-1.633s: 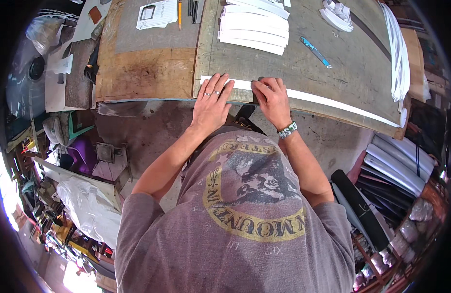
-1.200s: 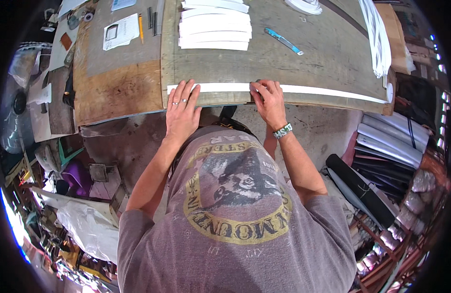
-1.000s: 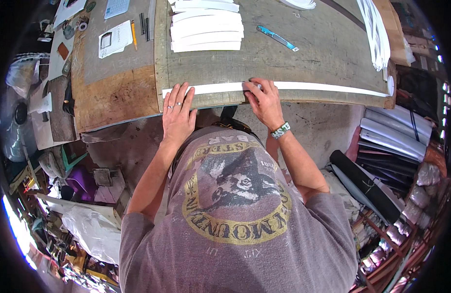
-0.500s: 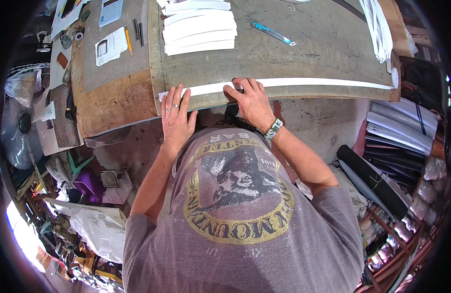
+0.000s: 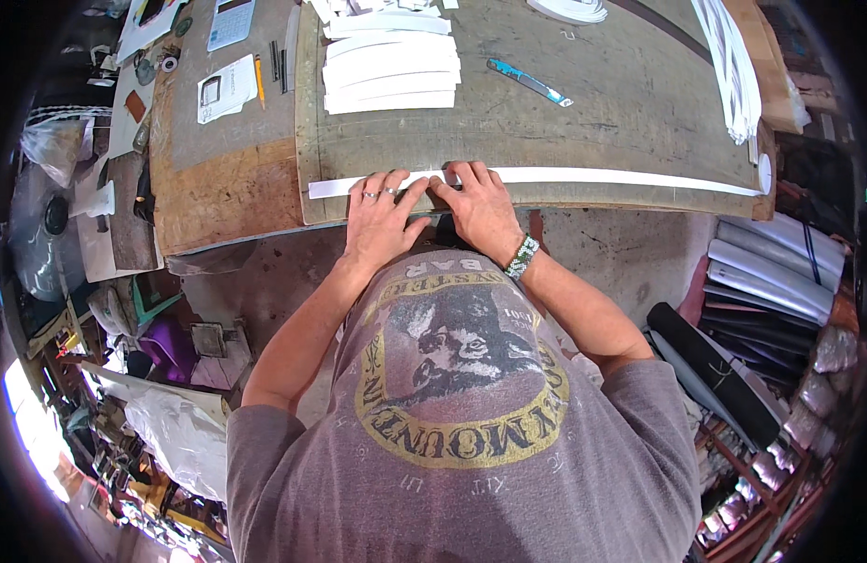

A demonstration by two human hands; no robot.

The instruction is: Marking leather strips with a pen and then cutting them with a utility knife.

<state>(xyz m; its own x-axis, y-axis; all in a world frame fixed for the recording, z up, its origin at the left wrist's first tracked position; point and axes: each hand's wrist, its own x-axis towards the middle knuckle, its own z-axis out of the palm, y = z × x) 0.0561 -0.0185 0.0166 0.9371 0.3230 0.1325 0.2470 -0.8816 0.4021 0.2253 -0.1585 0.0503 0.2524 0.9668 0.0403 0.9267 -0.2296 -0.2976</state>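
Two bare hands work side by side over one long white strip [image 5: 565, 175], which we see lying along the near edge of a scuffed grey worktop [image 5: 593, 131]. Its left end shows beyond the left hand [image 5: 382, 225]; its right end reaches one white disc [image 5: 764, 174] at the worktop's far right corner.

The left hand grasps nothing that we can see: its fingers rest splayed across the strip, two rings [image 5: 370, 195] among them. The right hand [image 5: 485, 211] bends its fingers over the strip just beside it, thumb close to the left forefinger; we cannot tell whether it pinches anything small. We count one beaded bracelet [image 5: 522, 257] on the right wrist.

Beyond the hands, we find one pile of white pieces [image 5: 391, 75], overlapping too closely for us to count, and one blue cutter [image 5: 529, 82] lying aslant to its right. One white coil [image 5: 569, 7] sits at the upper edge, and one bundle of white bands [image 5: 729, 75] drapes along the right side.

On the adjoining board [image 5: 208, 192] to the left, we count one orange pencil [image 5: 260, 82], two slim dark sticks [image 5: 278, 66] and one pale blue calculator [image 5: 231, 23], near a few white papers [image 5: 227, 91].
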